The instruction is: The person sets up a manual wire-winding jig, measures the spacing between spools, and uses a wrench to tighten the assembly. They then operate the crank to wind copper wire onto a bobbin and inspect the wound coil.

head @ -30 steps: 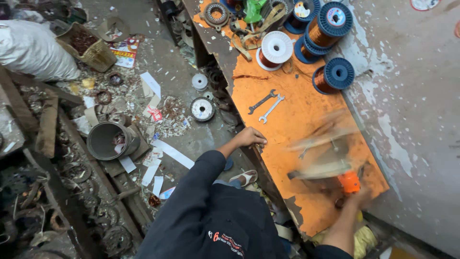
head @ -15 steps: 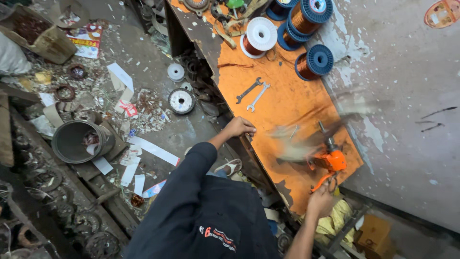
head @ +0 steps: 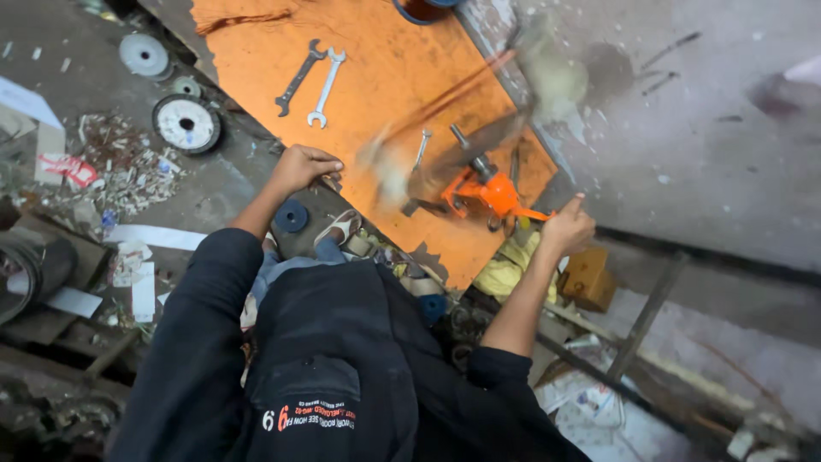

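**Winding at the orange bench**

The orange tabletop [head: 385,77] fills my view. On its near end stands the orange hand winder [head: 487,192], its spinning parts blurred. My right hand [head: 566,229] is closed on its crank handle; my left hand [head: 301,167] presses the table edge. Two spanners [head: 312,81] lie farther off.

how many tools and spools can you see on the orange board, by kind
Open-ended spanners: 2 (dark one, silver one)
Small spanner: 1
Orange hand-cranked winder: 1, right hand on its crank
Blue spool at the top edge: 1
Total: 5
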